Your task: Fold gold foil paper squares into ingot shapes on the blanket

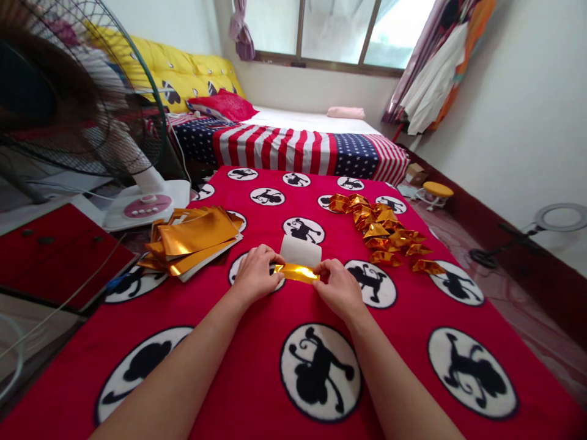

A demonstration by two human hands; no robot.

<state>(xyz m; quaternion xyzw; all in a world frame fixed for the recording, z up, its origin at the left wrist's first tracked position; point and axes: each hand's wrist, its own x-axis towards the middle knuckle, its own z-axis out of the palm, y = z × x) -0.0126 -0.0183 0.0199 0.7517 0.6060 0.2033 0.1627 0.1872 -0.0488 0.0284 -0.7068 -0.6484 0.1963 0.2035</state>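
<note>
Fingers of both hands — left (pixel 257 273), right (pixel 338 287) — pinch a gold-and-white sheet (pixel 300 252) at frame center.

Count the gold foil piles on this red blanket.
2: a stack of flat foil sheets left of your left hand, and folded foil pieces beyond and right of your right hand.

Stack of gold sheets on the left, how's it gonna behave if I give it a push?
The stack of gold sheets would probably spread rather than move as one block, since its layers lie loose and fanned out. It looks thin-layered and papery, so likely light and easily bent. The shiny faces may be somewhat slippery.
</note>
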